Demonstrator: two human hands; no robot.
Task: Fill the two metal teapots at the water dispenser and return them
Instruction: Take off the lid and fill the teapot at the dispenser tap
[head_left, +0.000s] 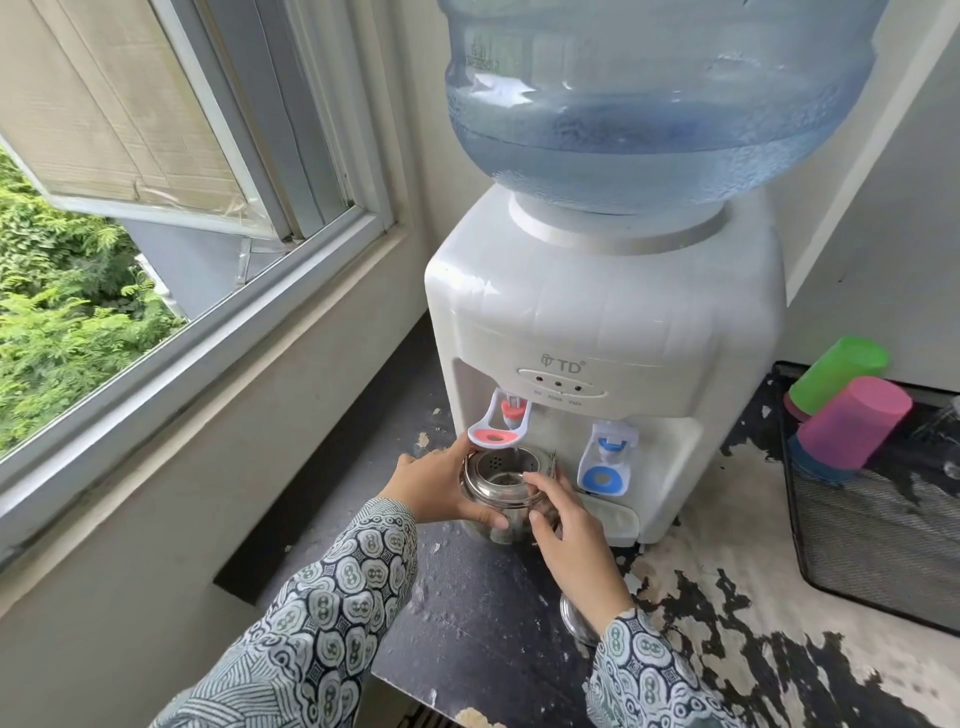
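1. A white dispenser (602, 332) stands on a dark, worn counter (483, 597), with a blue water bottle (660, 98) upside down on top
2. It has two taps on its front: a red tap (501, 423) on the left side of the picture and a blue tap (605, 457) on the right
3. A teapot (506, 480) sits under the red tap, its top open so that a perforated metal strainer shows inside; its lower body looks clear
4. The left hand (441, 486) grips the teapot's left side, fingers curled round the rim and body, thumb along the near wall
5. The right hand (569, 525) rests on the teapot's right side, fingers spread a little and bent over the rim, thumb on the near wall
6. Both sleeves (332, 597) carry a grey and dark blue round pattern
7. A shiny metal thing (575, 621) lies on the counter just beside the right wrist and partly under it; I cannot tell what it is
8. At the right, a black mesh basket (872, 540) holds upturned plastic cups: a green cup (836, 371) and, in front of it, a pink cup (852, 421)
9. To the left an open window (197, 171) shows green leaves outside
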